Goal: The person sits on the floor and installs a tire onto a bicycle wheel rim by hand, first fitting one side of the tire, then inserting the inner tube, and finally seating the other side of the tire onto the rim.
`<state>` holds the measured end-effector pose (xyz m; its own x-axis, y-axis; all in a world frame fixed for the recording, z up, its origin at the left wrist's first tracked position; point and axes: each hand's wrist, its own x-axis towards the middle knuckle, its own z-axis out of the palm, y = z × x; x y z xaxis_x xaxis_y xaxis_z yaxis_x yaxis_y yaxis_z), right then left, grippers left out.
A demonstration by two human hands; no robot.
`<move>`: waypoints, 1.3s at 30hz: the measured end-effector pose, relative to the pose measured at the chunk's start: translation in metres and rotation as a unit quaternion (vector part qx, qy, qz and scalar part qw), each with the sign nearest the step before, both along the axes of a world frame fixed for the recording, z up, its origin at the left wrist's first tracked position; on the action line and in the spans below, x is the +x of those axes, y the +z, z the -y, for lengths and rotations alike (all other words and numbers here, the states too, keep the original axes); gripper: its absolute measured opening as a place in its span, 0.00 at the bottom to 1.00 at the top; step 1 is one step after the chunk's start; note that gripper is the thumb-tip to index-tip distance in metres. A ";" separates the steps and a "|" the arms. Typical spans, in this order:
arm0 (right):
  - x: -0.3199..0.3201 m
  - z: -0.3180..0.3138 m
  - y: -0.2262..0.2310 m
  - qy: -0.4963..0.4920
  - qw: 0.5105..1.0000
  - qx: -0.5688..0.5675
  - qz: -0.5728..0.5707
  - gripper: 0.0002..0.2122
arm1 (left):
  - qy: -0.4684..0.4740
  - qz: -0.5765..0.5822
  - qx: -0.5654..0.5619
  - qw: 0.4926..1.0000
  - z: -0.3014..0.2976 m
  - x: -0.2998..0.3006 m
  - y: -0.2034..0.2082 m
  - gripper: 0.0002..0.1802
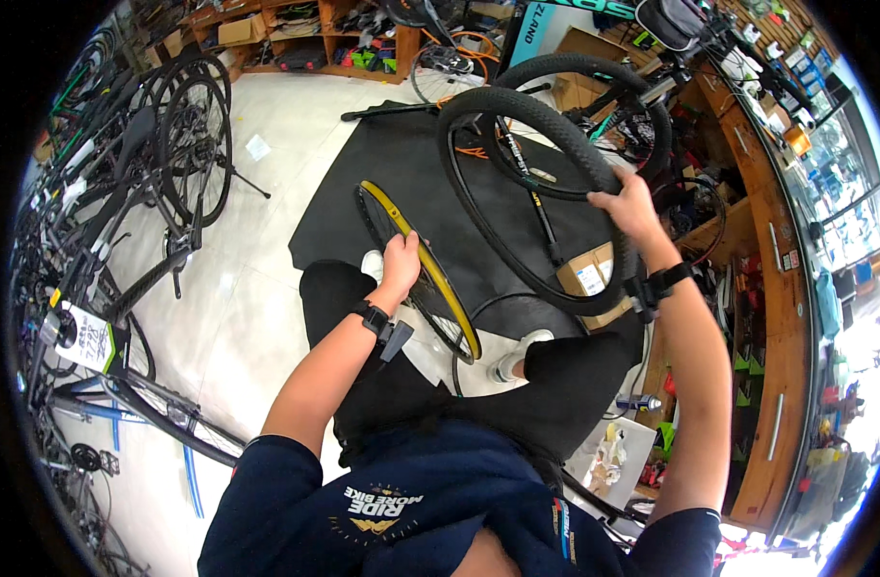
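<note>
A black tyre [546, 115] hung above a dark mat [334, 212], gripped by the right hand [632, 207]; the left hand [400, 264] clasped a yellow-banded rim [445, 286]. Another tyre [579, 63] stood behind, and the first partly covered a carton [588, 272]. Farther off, a wooden shelf [404, 53] held a cardboard box [240, 30]. Gripping fingers were partly hidden.

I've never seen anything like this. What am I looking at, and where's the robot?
There's no robot, just a person's bare hands. The one picture comes from the left of two cameras worn on their head, looking down; its wide lens bends straight edges. The left hand holds a yellow rim; the right hand grips a black tyre. A dark mat covers part of the floor, and a cardboard box shows through the tyre's ring.
</note>
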<state>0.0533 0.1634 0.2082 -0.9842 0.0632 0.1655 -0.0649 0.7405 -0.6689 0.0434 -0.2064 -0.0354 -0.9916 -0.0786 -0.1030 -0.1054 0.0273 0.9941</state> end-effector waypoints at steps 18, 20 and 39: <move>0.101 0.010 -0.147 -0.041 0.992 0.084 0.088 0.28 | -0.082 0.092 0.022 0.992 0.014 0.028 0.033 0.13; 0.101 0.009 -0.144 -0.023 0.994 0.052 0.098 0.26 | -0.092 0.148 0.055 0.983 0.014 0.032 0.054 0.13; 0.122 -0.002 -0.135 0.055 0.974 0.127 0.178 0.33 | -0.013 0.262 0.348 0.900 -0.003 0.051 0.063 0.13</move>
